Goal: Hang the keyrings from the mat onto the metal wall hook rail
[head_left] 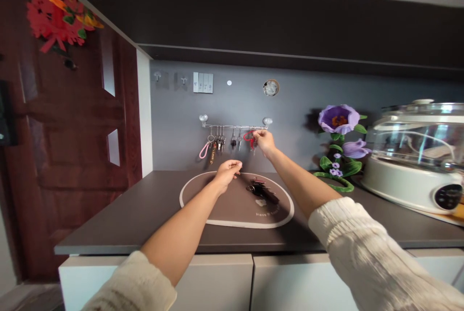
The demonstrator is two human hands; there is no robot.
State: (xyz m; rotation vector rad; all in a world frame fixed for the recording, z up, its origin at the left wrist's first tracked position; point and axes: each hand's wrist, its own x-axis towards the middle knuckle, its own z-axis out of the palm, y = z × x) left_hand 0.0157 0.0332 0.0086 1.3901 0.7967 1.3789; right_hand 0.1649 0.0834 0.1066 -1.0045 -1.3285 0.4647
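1. While the right hand (266, 143) appears to pinch the thin red cord loop (248, 135) between thumb and fingers, near the right end of the slim silvery metal key rail (235, 126), the step in hand seems to be handling that loop at a hook.
2. A light grip close to the hook should serve best, since a soft cord probably sags or twists when held far out. Small metal keys (254, 149) hang just below it.
3. The left hand (228, 176) hovers lower, its fingertips drawn narrow; I cannot tell whether they hold anything small. It could usefully steady whatever dangles.
4. Lifting gently looks safer than tugging: the rail hangs from clear round mounts (268, 121) that might loosen, and the pink wrist strap (204, 150) and other keys could snag.
5. Beneath the rail, a dark bunch of keys (266, 193) lies on the brown rounded mat with a pale rim (250, 225), well back from the front edge of the dark grey worktop (145, 209).
6. Wider room lies left of the mat, towards the reddish-brown door (78, 142). On the right, the purple fabric flower (339, 119) stands near the right forearm, so that elbow should swing little. The dark overhanging shelf (253, 21) limits high lifts.
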